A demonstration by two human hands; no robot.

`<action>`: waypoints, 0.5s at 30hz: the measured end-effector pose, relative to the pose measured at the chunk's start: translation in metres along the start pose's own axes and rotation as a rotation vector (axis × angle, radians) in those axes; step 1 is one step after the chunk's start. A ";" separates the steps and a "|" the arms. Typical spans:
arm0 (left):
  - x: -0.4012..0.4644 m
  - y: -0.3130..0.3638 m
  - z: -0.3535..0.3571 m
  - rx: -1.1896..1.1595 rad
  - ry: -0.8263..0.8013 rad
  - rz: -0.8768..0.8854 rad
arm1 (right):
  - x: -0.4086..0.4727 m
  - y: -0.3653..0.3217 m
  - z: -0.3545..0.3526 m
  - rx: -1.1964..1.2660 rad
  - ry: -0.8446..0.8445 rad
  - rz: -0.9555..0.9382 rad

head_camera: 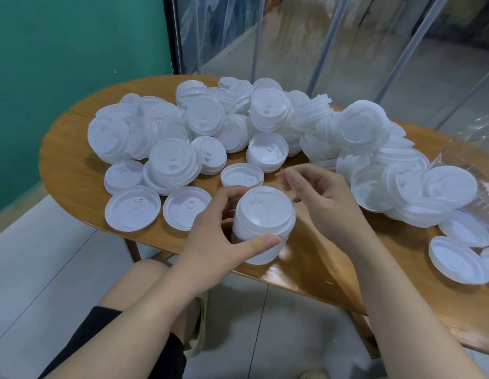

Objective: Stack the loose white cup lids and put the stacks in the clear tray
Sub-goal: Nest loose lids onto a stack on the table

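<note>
The left hand (218,233) grips a stack of white lids (264,224) near the wooden table's (74,170) front edge, thumb in front, fingers curled behind. The right hand (322,203) hovers just beside it (fingers loosely bent, holding nothing), with loose lids (238,124) heaped beyond and the clear tray (478,160) far right.

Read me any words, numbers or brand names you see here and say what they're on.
None can be read.
Stack of lids in the left hand: only a raised sip-tab shape on top, no letters.
Loose lids on the wooden table: the same moulded tabs, no print.
Clear tray at the right edge: no label shows.
</note>
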State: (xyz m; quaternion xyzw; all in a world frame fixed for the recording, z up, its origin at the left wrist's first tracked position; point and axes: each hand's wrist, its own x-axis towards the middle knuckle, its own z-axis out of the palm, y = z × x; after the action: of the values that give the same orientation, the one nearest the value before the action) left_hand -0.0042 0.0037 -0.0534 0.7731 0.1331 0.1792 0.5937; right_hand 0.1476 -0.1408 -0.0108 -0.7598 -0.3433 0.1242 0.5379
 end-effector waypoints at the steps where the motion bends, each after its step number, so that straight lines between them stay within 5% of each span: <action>1: -0.001 0.000 0.000 0.002 0.008 0.004 | 0.005 0.006 0.000 -0.051 0.013 -0.042; 5: -0.002 0.002 -0.005 0.005 0.026 0.016 | 0.026 0.030 0.003 -0.334 -0.064 -0.207; 15: -0.003 0.001 -0.015 0.050 0.037 0.019 | 0.062 0.039 0.024 -0.562 -0.225 -0.259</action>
State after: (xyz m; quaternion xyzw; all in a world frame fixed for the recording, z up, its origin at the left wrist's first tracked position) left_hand -0.0130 0.0154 -0.0497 0.7855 0.1411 0.1956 0.5698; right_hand 0.1943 -0.0898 -0.0440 -0.8100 -0.5153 0.0383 0.2773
